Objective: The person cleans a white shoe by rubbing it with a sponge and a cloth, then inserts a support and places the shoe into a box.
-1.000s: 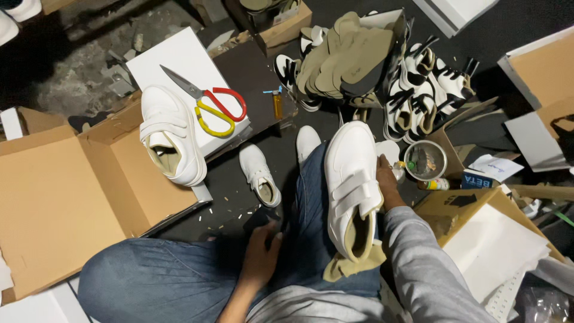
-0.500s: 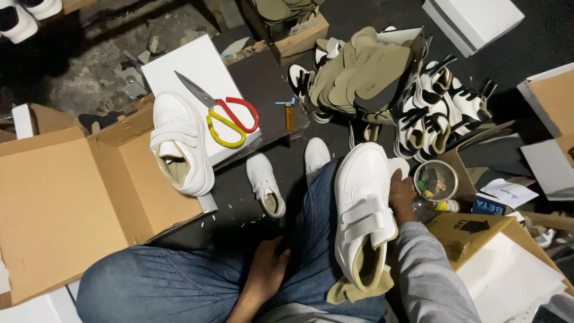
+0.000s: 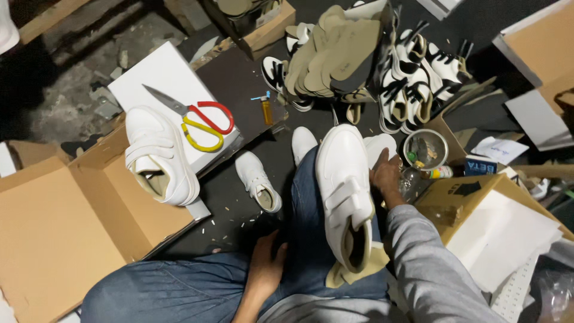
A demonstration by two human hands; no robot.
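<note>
The person sits on the floor (image 3: 239,209) with a white leather high-top shoe with two strap fasteners (image 3: 345,191) lying along the right thigh, toe pointing away, its tan lining open toward the body. The right hand (image 3: 385,176) rests against the outer side of this shoe, fingers curled around its edge and holding it steady; the grey sleeve (image 3: 427,269) runs back from the wrist. The left hand (image 3: 266,266) lies on the blue jeans between the knees, fingers loosely bent, with nothing in it.

A second white strap shoe (image 3: 158,157) sits on the rim of an open brown cardboard box (image 3: 54,239) to the left. Just beside it, red-and-yellow-handled scissors (image 3: 194,119) lie on a flat white box (image 3: 167,84). A small white shoe (image 3: 258,181) rests on the dark floor near the left knee. A yellow lighter (image 3: 266,110) lies on a dark board farther off. Ahead, a stack of tan insoles (image 3: 335,54) stands among black-and-white shoes (image 3: 412,90). A round metal bowl (image 3: 426,149) sits just beyond the right hand.
</note>
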